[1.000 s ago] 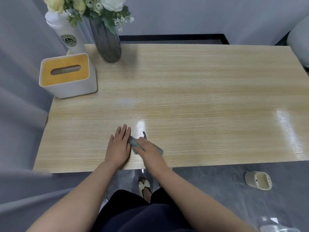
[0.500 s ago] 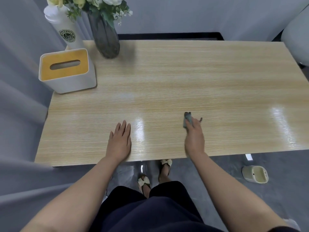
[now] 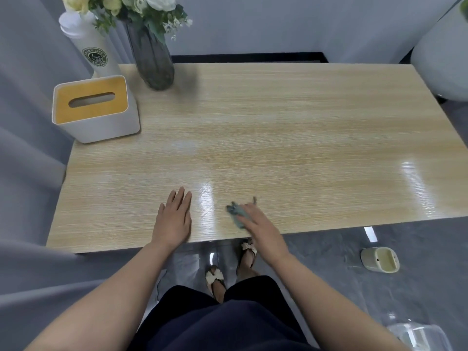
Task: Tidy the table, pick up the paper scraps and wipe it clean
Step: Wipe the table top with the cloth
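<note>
A light wooden table [image 3: 278,127] fills the view. My right hand [image 3: 260,224] presses a small grey-green cloth [image 3: 235,211] onto the tabletop near the front edge, fingers laid over it; most of the cloth is hidden under the hand. My left hand [image 3: 174,216] lies flat on the table to the left of the cloth, fingers straight, holding nothing. I see no paper scraps on the table.
A white tissue box with a yellow lid [image 3: 95,110] stands at the back left, with a white cup [image 3: 93,49] and a dark glass vase of flowers [image 3: 153,59] behind it. On the grey floor at right lie a small cream container [image 3: 379,259] and a clear plastic item [image 3: 420,335].
My right hand slid the cloth right, away from my left hand, then back left toward it along the front edge. My left hand stayed flat in place.
</note>
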